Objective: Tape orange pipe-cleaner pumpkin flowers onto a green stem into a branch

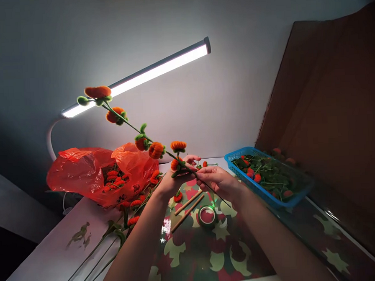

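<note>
A long green stem with several fuzzy orange pumpkin-shaped pieces (156,150) and green leaves slants from upper left to lower right across the view. My left hand (177,178) is closed round its lower part, beside the lowest orange pieces. My right hand (219,180) pinches the same stem just below, with thumb and fingertips together; the thin bare end sticks out under it. Below my hands lies a roll of green tape (207,216), and a strip seems to rise from it towards my right hand. Two brown sticks (188,211) lie left of the roll.
A red plastic bag (82,175) holding orange pieces stands at left, with finished-looking stems (117,232) beside it. A blue basket (255,183) of orange pieces and greenery sits at right, near a cardboard panel (327,108). A lit bar lamp (158,70) hangs behind.
</note>
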